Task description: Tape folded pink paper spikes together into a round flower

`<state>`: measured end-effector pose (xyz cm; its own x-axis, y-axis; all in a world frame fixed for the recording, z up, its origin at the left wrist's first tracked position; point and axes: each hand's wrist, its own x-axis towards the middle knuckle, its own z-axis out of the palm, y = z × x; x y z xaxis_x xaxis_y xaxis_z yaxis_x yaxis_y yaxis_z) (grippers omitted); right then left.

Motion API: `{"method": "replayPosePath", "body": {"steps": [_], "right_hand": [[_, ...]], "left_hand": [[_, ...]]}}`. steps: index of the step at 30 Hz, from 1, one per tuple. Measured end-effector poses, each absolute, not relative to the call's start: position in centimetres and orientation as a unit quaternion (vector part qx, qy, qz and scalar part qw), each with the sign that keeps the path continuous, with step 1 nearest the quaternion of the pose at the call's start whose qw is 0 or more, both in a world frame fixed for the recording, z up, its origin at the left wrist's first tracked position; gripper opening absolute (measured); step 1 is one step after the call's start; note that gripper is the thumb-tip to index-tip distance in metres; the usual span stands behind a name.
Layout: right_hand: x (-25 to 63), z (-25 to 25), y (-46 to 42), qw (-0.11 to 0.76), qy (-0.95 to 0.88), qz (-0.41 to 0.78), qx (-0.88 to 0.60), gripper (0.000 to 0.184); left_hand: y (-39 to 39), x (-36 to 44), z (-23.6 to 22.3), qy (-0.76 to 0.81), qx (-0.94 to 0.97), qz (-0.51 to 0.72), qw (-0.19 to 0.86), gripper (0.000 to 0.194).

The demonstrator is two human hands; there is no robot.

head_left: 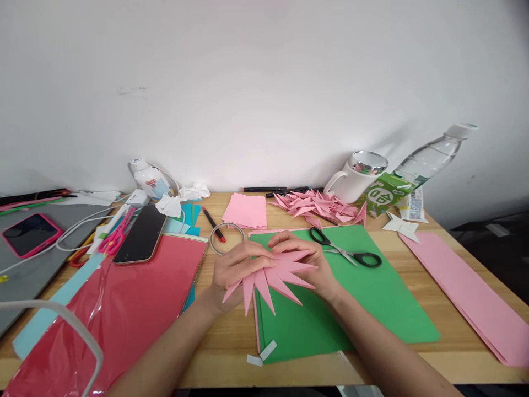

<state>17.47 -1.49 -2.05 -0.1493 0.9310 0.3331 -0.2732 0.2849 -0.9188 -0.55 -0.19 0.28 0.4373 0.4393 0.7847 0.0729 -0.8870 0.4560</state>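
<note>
1. your left hand (238, 266) pinches the pink paper fan (276, 277); your right hand (324, 271) grips it opposite, probably keeping the folds together.
2. it's held over the green sheets (380, 303), scissors (350, 257) handily close.

A fan of pink folded paper (276, 278), made of many long, sharp points spreading like half a starburst, is held up in both hands (242, 264) (312, 262) above the left part of a green sheet (372, 298).
</note>
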Motion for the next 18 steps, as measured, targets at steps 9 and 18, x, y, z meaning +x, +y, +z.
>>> {"method": "replayPosePath", "body": {"steps": [9,18], "right_hand": [[17.1,-2.5,-1.4,0.537,-0.514,0.536,-0.400,0.019],[16.8,-3.4,-0.4,0.574,-0.306,0.625,-0.432,0.029]], "left_hand": [[-1.0,1.0,-0.3,0.463,0.629,0.465,0.417,0.009],[1.2,0.0,-1.2,0.456,0.591,0.378,0.547,0.042]]}}
